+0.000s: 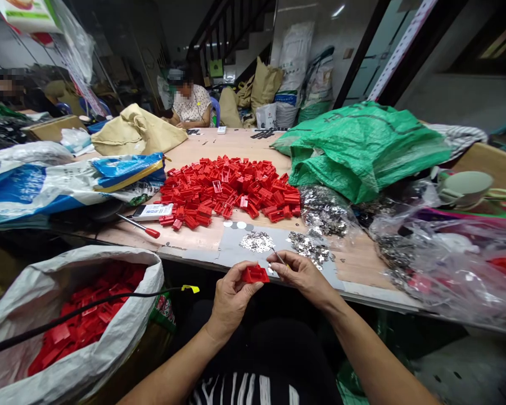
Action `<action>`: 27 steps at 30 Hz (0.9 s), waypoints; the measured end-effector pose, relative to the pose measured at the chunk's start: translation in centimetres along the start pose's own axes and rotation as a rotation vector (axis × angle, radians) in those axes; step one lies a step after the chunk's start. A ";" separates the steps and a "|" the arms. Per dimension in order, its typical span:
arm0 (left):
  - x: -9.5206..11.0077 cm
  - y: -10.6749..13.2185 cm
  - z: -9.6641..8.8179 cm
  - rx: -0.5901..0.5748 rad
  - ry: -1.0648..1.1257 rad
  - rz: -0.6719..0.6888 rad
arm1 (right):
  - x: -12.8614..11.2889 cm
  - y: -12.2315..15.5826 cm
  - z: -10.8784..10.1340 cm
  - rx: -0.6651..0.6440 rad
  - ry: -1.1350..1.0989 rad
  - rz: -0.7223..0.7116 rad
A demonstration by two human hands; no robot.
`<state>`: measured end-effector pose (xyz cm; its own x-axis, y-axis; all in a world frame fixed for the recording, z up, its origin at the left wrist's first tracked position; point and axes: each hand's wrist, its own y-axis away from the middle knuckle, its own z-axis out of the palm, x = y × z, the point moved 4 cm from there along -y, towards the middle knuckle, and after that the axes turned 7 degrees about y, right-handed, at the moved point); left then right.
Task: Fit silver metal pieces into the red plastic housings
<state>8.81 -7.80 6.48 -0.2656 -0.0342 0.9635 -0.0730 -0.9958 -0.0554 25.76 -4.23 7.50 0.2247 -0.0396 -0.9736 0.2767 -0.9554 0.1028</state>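
My left hand (pixel 231 295) is closed on a small red plastic box-like part (pixel 255 274), its hollow side showing, held just off the table's front edge. Close beside it, my right hand (pixel 297 274) pinches a thin metal rod-like tool (pixel 279 257) whose exact kind I cannot make out. Behind my hands, a pile of small shiny metal pieces (pixel 256 242) lies on a grey sheet (pixel 228 243). More metal pieces, darker in tone (pixel 310 248), are heaped to its right. Farther back spreads a large heap of the same red plastic parts (pixel 231 188).
An open white sack (pixel 147 259) of red parts stands at my left. On the table are a red-handled screwdriver (pixel 141 226), a green woven bag (pixel 362 146), a plastic bag of metal pieces (pixel 326 211) and a blue-white sack (pixel 46 183). A person (pixel 191 104) sits across.
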 end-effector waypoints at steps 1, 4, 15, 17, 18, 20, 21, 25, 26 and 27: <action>0.1 0.0 0.0 0.002 0.003 -0.001 | 0.0 0.2 0.3 -0.019 -0.033 0.021; 0.2 0.1 -0.1 0.014 0.021 -0.006 | 0.0 0.5 0.8 -0.049 -0.098 0.065; 0.2 0.5 -0.2 0.012 0.021 0.002 | 0.2 0.9 1.6 -0.056 -0.193 0.111; 0.2 0.6 -0.2 0.018 0.037 -0.003 | 0.4 1.0 1.7 -0.057 -0.196 0.118; 0.1 0.6 -0.2 0.023 0.051 -0.008 | 0.5 1.0 1.7 -0.056 -0.197 0.122; 0.1 0.6 -0.3 0.036 0.070 -0.017 | 0.7 1.1 1.7 -0.052 -0.195 0.127; 0.0 0.7 -0.3 0.042 0.071 -0.018 | 0.8 1.1 1.7 -0.048 -0.191 0.123; -0.1 0.8 -0.5 0.046 0.011 0.010 | 0.9 1.2 1.4 0.010 -0.095 0.050; -0.1 0.9 -0.5 0.042 -0.016 0.021 | 0.8 1.2 1.3 0.035 -0.043 0.017; -0.1 1.0 -0.5 0.038 -0.042 0.032 | 0.7 1.3 1.2 0.063 0.018 -0.017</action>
<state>8.29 -8.70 6.17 -0.2267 -0.0687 0.9715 -0.0283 -0.9966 -0.0771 25.15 -5.86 6.70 0.2371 -0.0182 -0.9713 0.2216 -0.9725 0.0724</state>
